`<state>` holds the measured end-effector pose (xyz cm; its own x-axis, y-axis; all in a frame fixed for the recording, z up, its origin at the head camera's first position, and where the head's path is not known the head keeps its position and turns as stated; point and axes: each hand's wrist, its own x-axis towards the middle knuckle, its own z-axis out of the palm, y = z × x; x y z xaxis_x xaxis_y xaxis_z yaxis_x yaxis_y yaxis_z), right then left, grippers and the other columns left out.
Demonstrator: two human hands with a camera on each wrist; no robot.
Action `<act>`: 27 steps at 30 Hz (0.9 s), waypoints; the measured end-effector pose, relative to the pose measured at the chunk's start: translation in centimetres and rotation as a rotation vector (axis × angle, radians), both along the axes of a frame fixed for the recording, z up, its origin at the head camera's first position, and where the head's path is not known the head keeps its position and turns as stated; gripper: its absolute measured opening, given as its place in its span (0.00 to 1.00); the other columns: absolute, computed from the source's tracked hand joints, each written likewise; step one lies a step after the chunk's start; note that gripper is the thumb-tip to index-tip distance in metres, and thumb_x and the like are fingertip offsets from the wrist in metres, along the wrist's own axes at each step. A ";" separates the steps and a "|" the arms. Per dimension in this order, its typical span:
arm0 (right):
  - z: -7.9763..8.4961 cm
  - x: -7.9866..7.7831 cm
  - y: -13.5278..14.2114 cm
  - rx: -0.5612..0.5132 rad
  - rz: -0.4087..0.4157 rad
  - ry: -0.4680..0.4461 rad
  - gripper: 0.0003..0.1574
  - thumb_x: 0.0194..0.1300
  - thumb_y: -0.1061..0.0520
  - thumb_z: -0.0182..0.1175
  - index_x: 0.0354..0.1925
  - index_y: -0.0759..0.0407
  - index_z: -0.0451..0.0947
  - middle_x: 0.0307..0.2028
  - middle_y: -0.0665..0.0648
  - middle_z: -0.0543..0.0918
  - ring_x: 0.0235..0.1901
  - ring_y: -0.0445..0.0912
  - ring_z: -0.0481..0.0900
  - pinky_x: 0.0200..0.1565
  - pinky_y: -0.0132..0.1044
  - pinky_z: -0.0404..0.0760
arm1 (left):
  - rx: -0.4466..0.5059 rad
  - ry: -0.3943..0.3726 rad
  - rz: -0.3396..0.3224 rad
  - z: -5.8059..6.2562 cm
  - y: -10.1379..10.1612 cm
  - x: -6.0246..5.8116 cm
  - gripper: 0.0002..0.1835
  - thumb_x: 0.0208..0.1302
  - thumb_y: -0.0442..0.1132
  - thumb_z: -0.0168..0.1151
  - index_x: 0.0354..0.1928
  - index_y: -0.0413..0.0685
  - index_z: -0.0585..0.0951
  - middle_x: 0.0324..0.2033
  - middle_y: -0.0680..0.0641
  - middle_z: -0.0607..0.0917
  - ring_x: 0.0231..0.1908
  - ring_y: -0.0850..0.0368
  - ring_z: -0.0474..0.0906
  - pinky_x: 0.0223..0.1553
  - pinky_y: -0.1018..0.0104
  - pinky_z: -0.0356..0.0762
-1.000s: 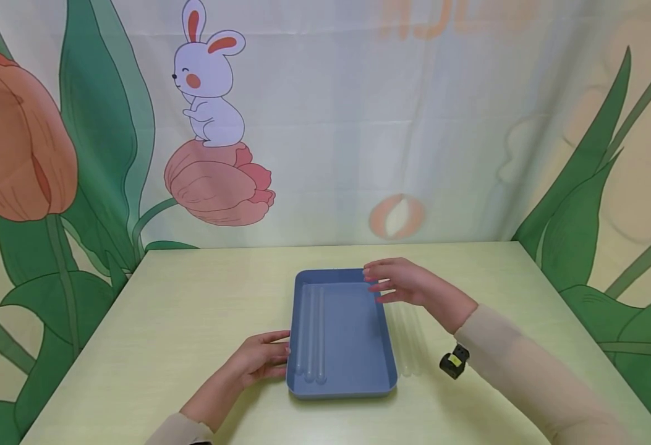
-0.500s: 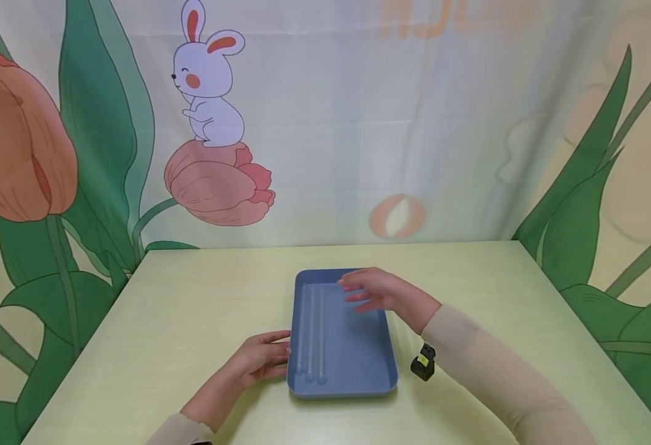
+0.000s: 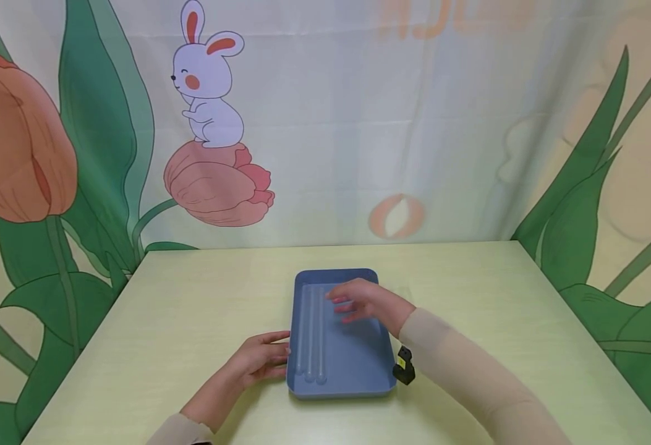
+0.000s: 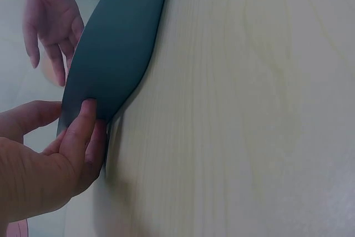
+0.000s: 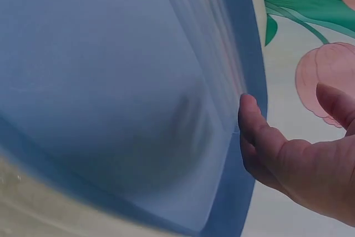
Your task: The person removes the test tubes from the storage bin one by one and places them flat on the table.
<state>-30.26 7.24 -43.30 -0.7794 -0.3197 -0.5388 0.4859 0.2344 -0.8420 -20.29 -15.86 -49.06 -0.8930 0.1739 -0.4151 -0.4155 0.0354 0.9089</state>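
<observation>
A blue rectangular tray (image 3: 358, 364) lies on the table, with three clear tubes (image 3: 310, 334), round-ended like test tubes, side by side along its left wall. My left hand (image 3: 261, 358) touches the tray's left outer wall; in the left wrist view its fingers (image 4: 83, 131) lie against that wall. Over the tray's upper middle, my right hand (image 3: 361, 301) hovers just right of the tubes, fingers spread and slightly bent, holding nothing. The right wrist view shows this hand (image 5: 299, 165) near the tray's far end, beside the tubes (image 5: 199, 43).
The pale wooden table (image 3: 191, 296) extends on both sides of the tray. A black wrist camera (image 3: 404, 366) hangs under the right forearm, by the tray's right wall. A printed curtain (image 3: 325, 123) stands behind the table. The right arm hides the table right of the tray.
My right hand has moved left from the tray's upper right corner to over its interior, near the tubes. It now covers clear tubes seen earlier right of the tray. My left hand stays put.
</observation>
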 end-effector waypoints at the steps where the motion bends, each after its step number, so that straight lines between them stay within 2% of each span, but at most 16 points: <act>1: -0.2 0.0 -0.2 0.003 -0.006 -0.006 0.37 0.71 0.58 0.57 0.73 0.69 0.63 0.74 0.71 0.66 0.73 0.63 0.68 0.71 0.59 0.72 | -0.001 -0.002 0.002 0.0 0.0 0.0 0.31 0.68 0.26 0.57 0.73 0.30 0.66 0.68 0.26 0.74 0.45 0.54 0.87 0.44 0.59 0.90; 6: -1.0 -0.2 -1.0 0.034 -0.017 -0.014 0.36 0.69 0.60 0.60 0.72 0.69 0.65 0.73 0.71 0.66 0.70 0.62 0.71 0.70 0.59 0.75 | -0.003 -0.008 0.005 0.0 -0.1 0.0 0.31 0.69 0.26 0.56 0.73 0.30 0.66 0.67 0.26 0.74 0.44 0.55 0.87 0.43 0.59 0.90; 9: -1.7 -0.4 -1.5 0.062 -0.023 0.000 0.33 0.67 0.60 0.61 0.68 0.69 0.70 0.70 0.70 0.69 0.62 0.58 0.77 0.66 0.58 0.79 | -0.002 -0.008 0.001 0.0 -0.1 0.0 0.31 0.69 0.27 0.56 0.73 0.29 0.66 0.67 0.26 0.75 0.44 0.55 0.87 0.44 0.59 0.90; 12: -2.2 -0.4 -2.0 0.079 -0.037 0.008 0.30 0.66 0.62 0.63 0.65 0.70 0.73 0.69 0.70 0.70 0.58 0.56 0.77 0.63 0.57 0.81 | 0.002 -0.006 -0.001 0.0 -0.1 0.0 0.30 0.70 0.27 0.56 0.73 0.29 0.66 0.66 0.26 0.75 0.44 0.55 0.87 0.44 0.58 0.90; 17: -2.4 -0.3 -2.9 0.083 -0.059 0.000 0.33 0.66 0.64 0.63 0.67 0.72 0.69 0.71 0.73 0.69 0.65 0.61 0.74 0.65 0.58 0.80 | 0.005 -0.002 -0.002 0.0 -0.2 0.0 0.30 0.70 0.27 0.56 0.73 0.29 0.66 0.66 0.26 0.75 0.45 0.54 0.87 0.44 0.58 0.90; 22: -3.0 -0.2 -3.5 0.095 -0.092 0.002 0.36 0.66 0.65 0.63 0.69 0.73 0.65 0.71 0.73 0.69 0.67 0.63 0.73 0.63 0.60 0.81 | 0.000 -0.004 0.013 -0.1 0.0 -0.1 0.30 0.70 0.27 0.57 0.72 0.30 0.67 0.65 0.27 0.77 0.45 0.53 0.88 0.45 0.57 0.90; 26: -4.2 -0.6 -3.7 0.101 -0.103 0.016 0.31 0.63 0.66 0.66 0.63 0.72 0.71 0.67 0.71 0.74 0.66 0.62 0.75 0.56 0.59 0.85 | 0.004 -0.004 0.013 -0.2 0.0 -0.1 0.30 0.69 0.27 0.57 0.72 0.30 0.67 0.65 0.28 0.77 0.44 0.54 0.88 0.44 0.57 0.90; 27: -5.0 -1.1 -3.7 0.092 -0.097 0.023 0.29 0.60 0.66 0.68 0.58 0.71 0.73 0.63 0.72 0.76 0.62 0.62 0.77 0.51 0.58 0.87 | 0.006 -0.003 0.012 -0.2 -0.1 -0.1 0.30 0.69 0.27 0.57 0.72 0.30 0.67 0.65 0.28 0.78 0.44 0.54 0.88 0.44 0.57 0.90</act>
